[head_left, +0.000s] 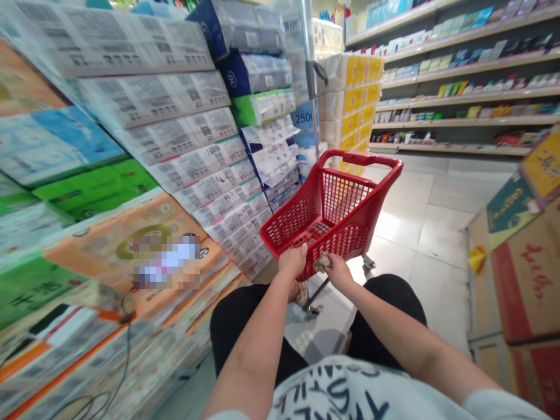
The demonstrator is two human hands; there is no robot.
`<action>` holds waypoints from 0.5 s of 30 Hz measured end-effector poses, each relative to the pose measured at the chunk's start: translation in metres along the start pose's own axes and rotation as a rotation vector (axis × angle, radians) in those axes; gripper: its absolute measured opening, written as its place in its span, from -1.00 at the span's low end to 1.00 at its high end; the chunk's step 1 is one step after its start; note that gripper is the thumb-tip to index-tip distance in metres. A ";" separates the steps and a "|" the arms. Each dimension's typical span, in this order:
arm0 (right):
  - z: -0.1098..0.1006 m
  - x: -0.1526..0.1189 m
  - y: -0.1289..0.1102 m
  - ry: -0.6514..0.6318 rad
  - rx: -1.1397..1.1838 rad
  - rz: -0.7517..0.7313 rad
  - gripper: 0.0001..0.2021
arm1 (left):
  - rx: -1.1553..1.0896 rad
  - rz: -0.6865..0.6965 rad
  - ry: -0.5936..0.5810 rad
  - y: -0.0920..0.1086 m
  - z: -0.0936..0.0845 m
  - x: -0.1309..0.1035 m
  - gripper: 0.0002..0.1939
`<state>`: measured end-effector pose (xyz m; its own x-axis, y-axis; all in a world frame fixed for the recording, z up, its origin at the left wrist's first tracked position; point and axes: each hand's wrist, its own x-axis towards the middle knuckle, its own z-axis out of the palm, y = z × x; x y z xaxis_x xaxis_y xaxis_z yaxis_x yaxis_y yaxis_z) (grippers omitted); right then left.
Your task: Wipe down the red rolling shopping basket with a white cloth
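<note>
A red plastic shopping cart with perforated sides stands in front of my knees, its handle at the far side. The part of its basket that shows looks bare. My left hand is closed at the near rim of the basket, thumb on top. Just right of it, my right hand pinches a crumpled, brownish cloth against the cart's near outer wall.
Stacked tissue packs rise at the left, with a blurred device on an orange pack and a cable below. Cardboard boxes stand at the right. Stocked shelves line the back. Cart wheels rest on the tiled floor.
</note>
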<state>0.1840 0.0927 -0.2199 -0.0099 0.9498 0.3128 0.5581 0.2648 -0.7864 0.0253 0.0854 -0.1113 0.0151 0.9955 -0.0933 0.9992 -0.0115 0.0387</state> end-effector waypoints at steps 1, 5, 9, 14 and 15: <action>-0.003 -0.001 0.000 0.021 0.010 -0.007 -0.68 | -0.005 0.003 0.001 0.005 0.001 0.002 -0.28; -0.028 0.012 -0.011 0.195 0.082 -0.110 -0.69 | -0.035 0.010 0.008 0.031 0.004 0.008 -0.26; -0.042 0.017 -0.008 0.257 0.066 -0.120 -0.68 | -0.048 0.016 0.031 0.050 0.008 0.001 -0.26; -0.040 0.000 0.008 0.091 0.054 0.053 -0.80 | -0.038 0.028 0.028 0.056 0.006 -0.003 -0.25; -0.043 0.000 0.008 0.113 0.073 0.061 -0.79 | -0.041 0.025 0.024 0.057 0.005 -0.002 -0.25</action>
<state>0.2242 0.0873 -0.2030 0.1177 0.9407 0.3182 0.4929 0.2228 -0.8411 0.0822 0.0822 -0.1143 0.0385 0.9970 -0.0675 0.9961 -0.0330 0.0812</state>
